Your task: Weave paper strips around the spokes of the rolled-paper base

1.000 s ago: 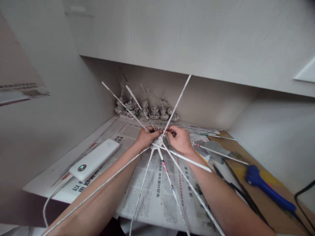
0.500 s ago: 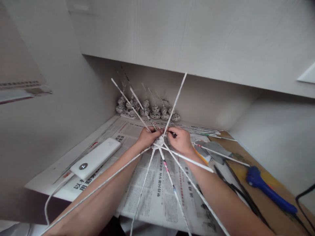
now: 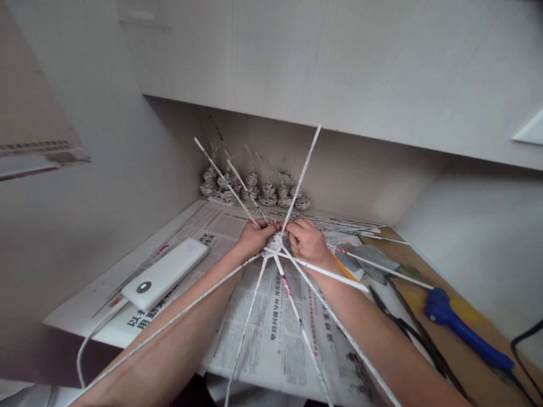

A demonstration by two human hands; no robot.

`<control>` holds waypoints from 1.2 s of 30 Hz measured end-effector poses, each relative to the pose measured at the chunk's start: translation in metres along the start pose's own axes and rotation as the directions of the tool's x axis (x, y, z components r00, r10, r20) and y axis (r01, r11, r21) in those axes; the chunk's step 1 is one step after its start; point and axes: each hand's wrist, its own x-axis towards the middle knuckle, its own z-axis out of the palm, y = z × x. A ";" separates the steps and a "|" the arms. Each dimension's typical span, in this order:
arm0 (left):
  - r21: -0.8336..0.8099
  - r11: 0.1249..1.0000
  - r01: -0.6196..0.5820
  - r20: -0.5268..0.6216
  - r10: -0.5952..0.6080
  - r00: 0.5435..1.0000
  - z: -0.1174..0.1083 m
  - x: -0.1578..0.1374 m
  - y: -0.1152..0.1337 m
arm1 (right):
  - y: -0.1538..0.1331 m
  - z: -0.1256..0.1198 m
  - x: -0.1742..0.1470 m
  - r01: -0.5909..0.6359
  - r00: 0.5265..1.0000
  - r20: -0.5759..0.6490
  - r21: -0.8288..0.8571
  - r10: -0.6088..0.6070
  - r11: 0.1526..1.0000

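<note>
A small woven piece of rolled newspaper (image 3: 272, 244) is between my hands, with several long paper sticks fanning out from it. My left hand (image 3: 254, 236) is closed on its left side, thumb and fingers pressed together at the far edge. On the far right side my right hand (image 3: 306, 237) is closed, its fingertips pinching at the base of an upright paper stick (image 3: 302, 175). One paper stick (image 3: 169, 319) runs toward me across my left forearm, and another (image 3: 331, 274) passes over my right wrist. The fingertips partly hide the weave's far edge.
Several woven gourd shapes (image 3: 268, 194) line the back wall. Loose paper sticks (image 3: 352, 225) lie before them on newspaper (image 3: 263, 345). A white power bank (image 3: 165, 273) with a cable is at left. Scissors (image 3: 399, 322) and a blue glue gun (image 3: 466, 328) lie at right, under an overhanging cabinet (image 3: 318, 62).
My right hand's fingers have curled in closer to the weave, and a dark gap under them is no longer visible. The sticks at far left have shifted slightly; my left hand holds still.
</note>
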 end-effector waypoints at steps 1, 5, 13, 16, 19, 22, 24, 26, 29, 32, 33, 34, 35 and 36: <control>-0.011 1.000 0.009 -0.003 -0.010 1.000 0.000 0.000 0.000 | 0.000 -0.001 0.000 0.009 1.000 0.012 -0.005 -0.009 1.000; -0.034 0.999 0.029 -0.005 -0.029 1.000 0.001 0.002 -0.002 | 0.001 -0.004 0.000 0.024 0.998 0.054 0.001 -0.024 1.000; -0.047 0.997 0.062 0.004 -0.062 0.998 0.001 0.003 -0.005 | -0.002 -0.008 0.000 -0.003 0.988 0.154 -0.044 0.010 0.999; -0.122 0.988 0.092 0.028 -0.089 0.996 0.000 0.004 -0.006 | -0.003 -0.009 0.000 -0.006 0.987 0.163 -0.044 0.013 0.999; -0.114 0.988 0.105 0.037 -0.102 0.994 -0.003 0.004 -0.008 | -0.003 -0.009 -0.002 0.004 0.987 0.159 -0.017 -0.002 1.000; -0.001 0.995 0.104 -0.020 -0.104 0.994 -0.006 0.004 -0.010 | -0.003 -0.005 -0.003 0.001 0.988 0.157 0.033 -0.006 0.999; 0.029 0.995 0.094 -0.035 -0.093 0.995 -0.008 0.004 -0.010 | -0.004 -0.002 -0.003 -0.043 0.993 0.112 0.094 0.032 0.995; 0.015 0.998 0.066 -0.018 -0.066 0.998 -0.007 0.004 -0.007 | -0.006 0.000 0.000 -0.162 0.987 0.042 0.166 0.157 0.973; 0.011 1.000 0.000 0.021 0.000 1.000 -0.004 0.001 -0.001 | -0.011 -0.001 0.007 -0.369 0.924 0.007 0.274 0.382 0.888; 0.033 0.998 -0.050 0.045 0.048 0.998 -0.002 -0.001 0.004 | -0.015 -0.006 0.011 -0.427 0.899 0.038 0.305 0.437 0.851; 0.041 0.998 -0.054 0.050 0.052 0.997 -0.002 -0.002 0.004 | -0.015 -0.008 0.011 -0.417 0.906 0.045 0.276 0.422 0.866; 0.046 0.997 -0.057 0.057 0.054 0.997 -0.001 -0.002 0.004 | -0.015 -0.009 0.011 -0.398 0.916 0.050 0.228 0.398 0.889; 0.047 0.997 -0.060 0.066 0.057 0.996 -0.002 -0.001 0.003 | -0.015 -0.010 0.010 -0.371 0.928 0.054 0.163 0.368 0.914; 0.048 0.997 -0.066 0.076 0.062 0.995 -0.002 -0.001 0.001 | -0.015 -0.011 0.010 -0.337 0.941 0.057 0.089 0.333 0.937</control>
